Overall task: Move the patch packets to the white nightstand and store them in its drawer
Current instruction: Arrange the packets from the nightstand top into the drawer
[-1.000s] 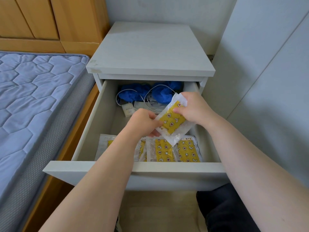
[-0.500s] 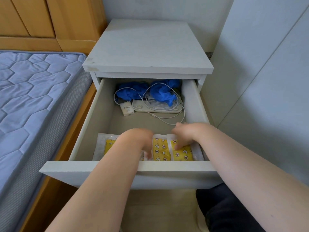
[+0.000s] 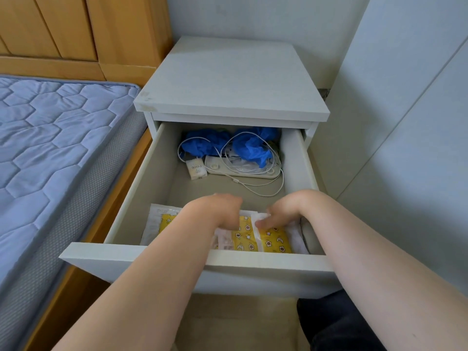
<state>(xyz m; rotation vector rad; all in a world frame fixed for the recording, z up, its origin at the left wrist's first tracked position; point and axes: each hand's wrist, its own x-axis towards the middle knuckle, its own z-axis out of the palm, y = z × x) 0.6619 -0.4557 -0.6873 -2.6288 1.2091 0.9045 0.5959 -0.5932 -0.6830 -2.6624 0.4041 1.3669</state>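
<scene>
The white nightstand has its drawer pulled out. Several yellow patterned patch packets in clear wrappers lie in a row along the drawer's front: one at the left, one in the middle, one at the right. Both my hands reach down into the drawer. My right hand rests its fingertips on the top edge of the right packet. My left hand lies over the packets left of the middle one, its fingers hidden behind the wrist.
At the drawer's back lie crumpled blue gloves, a white cable, a flat white device and a small white box. A blue mattress on a wooden frame borders the left. A wall stands close on the right.
One second ago both hands held a packet above the drawer. They lowered it to the front right of the drawer, and now it lies with the others under my fingers.
</scene>
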